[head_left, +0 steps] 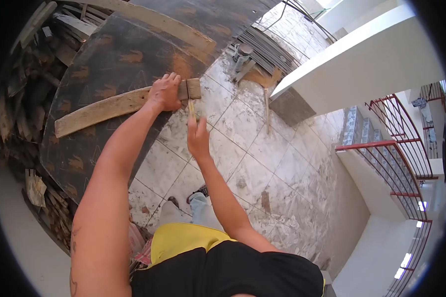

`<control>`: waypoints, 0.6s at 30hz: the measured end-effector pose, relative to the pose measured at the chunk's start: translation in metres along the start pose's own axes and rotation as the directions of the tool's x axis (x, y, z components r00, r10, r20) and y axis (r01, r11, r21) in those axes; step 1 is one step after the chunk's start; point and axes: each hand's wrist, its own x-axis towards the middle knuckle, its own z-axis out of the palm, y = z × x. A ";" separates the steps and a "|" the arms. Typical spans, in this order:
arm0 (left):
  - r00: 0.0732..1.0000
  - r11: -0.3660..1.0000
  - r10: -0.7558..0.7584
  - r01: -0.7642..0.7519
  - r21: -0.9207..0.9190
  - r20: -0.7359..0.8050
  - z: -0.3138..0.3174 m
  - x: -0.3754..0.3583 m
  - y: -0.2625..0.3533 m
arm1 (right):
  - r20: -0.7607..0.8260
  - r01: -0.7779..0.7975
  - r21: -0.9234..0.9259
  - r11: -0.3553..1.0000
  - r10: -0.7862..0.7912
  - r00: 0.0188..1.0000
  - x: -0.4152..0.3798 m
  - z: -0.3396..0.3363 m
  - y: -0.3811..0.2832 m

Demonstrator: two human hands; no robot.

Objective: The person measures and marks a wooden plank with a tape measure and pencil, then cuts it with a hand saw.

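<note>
My left hand [166, 92] presses down on a curved wooden board [109, 108] near its right end, fingers bent over the top. The board lies across a dark sheet [134, 59], its right end sticking out past the sheet's edge. My right hand [198, 134] is just below that end, fingers closed around the handle of a saw [191, 106]. The thin blade stands across the board, right of my left hand. Orange-brown sawdust [182, 65] is spread on the sheet beyond the cut.
Another long board [176, 29] lies on the sheet's far part. Scrap wood [22, 99] is piled at the left. A metal can [243, 50] stands by stacked strips [267, 49] on the tiled floor. At the right are a white wall [352, 54] and a red stair railing [366, 146].
</note>
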 end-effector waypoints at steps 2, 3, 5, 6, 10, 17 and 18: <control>1.000 1.000 0.013 -0.013 -0.014 0.010 -0.002 0.002 0.004 | -0.008 -0.048 -0.135 0.990 0.047 0.999 -0.078 -0.032 0.009; 1.000 1.000 0.002 -0.002 -0.017 0.028 -0.003 0.001 0.004 | 0.056 -0.117 -0.117 0.986 0.124 0.991 -0.112 -0.052 0.015; 0.998 1.000 -0.016 0.017 -0.002 0.063 -0.002 0.003 0.000 | 0.040 -0.116 -0.101 0.988 0.120 0.992 -0.123 -0.068 0.000; 0.997 1.000 0.003 -0.003 0.003 0.073 0.000 0.003 -0.003 | 0.027 -0.140 -0.086 0.986 0.142 0.989 -0.132 -0.067 -0.008; 0.998 0.999 0.040 -0.041 -0.032 -0.051 0.004 0.003 -0.008 | -0.021 -0.001 -0.209 0.978 -0.004 1.000 0.015 -0.001 -0.010; 0.999 0.999 0.035 -0.035 -0.001 -0.033 0.004 -0.001 -0.005 | -0.010 -0.179 -0.156 0.971 0.179 0.984 -0.107 -0.044 -0.005; 0.999 0.999 0.035 -0.034 0.012 -0.032 0.007 -0.001 -0.006 | -0.002 -0.167 -0.154 0.974 0.168 0.986 -0.105 -0.049 -0.008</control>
